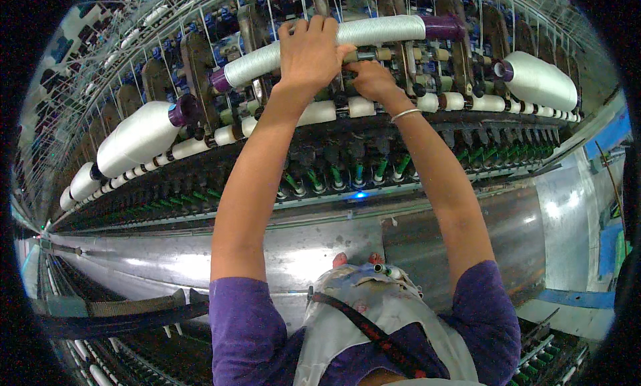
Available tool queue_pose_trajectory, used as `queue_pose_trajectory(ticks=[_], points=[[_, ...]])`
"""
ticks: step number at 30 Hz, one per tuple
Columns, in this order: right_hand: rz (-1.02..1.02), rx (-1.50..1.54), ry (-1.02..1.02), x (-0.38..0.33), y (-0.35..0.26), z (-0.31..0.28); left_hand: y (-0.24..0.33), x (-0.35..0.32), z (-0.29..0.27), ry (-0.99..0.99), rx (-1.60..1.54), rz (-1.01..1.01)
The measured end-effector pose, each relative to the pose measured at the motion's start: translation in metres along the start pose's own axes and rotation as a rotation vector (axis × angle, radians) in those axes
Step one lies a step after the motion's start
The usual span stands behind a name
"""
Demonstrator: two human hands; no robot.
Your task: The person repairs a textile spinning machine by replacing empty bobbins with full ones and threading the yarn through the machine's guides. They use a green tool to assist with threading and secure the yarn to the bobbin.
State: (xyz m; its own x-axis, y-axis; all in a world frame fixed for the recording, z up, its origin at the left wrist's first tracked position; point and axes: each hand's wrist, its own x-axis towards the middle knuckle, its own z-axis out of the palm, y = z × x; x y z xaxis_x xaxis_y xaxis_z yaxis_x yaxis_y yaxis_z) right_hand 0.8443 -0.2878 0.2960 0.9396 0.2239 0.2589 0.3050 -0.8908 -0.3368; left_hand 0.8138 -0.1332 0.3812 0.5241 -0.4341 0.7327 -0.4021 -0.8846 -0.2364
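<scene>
I see both arms reaching up to a long spinning machine. My left hand (pixel 308 52) is curled over a long, thin bobbin (pixel 334 44), wound with pale silvery-white thread on a purple tube, lying nearly level at the top middle of the machine. My right hand (pixel 370 79) sits just under the bobbin, fingers pinched at small parts there; what they grip I cannot tell. A thin bangle (pixel 405 113) circles that wrist. Fatter white cones (pixel 139 137) sit left and right along the curved row. Below run green-tipped spindles (pixel 380 169) and a dull metal panel (pixel 461 229). The edges of the view fade to black.
</scene>
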Motion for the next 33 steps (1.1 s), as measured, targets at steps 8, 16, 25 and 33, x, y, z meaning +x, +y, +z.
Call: queue_pose_trajectory(ticks=[8,16,25,33], points=[[-0.121,-0.099,-0.028,0.000,0.008,0.005,0.008,0.002,-0.004,-0.162,-0.106,-0.170],[-0.456,0.329,0.647,-0.132,-0.021,0.002,0.039,-0.045,-0.010,0.093,-0.145,-0.035],[-0.405,0.667,0.611,-0.159,-0.097,0.010,0.015,-0.108,-0.064,0.057,-0.294,0.064],[-0.691,0.805,0.467,-0.110,-0.313,0.025,-0.179,-0.283,-0.186,0.013,-0.495,-0.164]])
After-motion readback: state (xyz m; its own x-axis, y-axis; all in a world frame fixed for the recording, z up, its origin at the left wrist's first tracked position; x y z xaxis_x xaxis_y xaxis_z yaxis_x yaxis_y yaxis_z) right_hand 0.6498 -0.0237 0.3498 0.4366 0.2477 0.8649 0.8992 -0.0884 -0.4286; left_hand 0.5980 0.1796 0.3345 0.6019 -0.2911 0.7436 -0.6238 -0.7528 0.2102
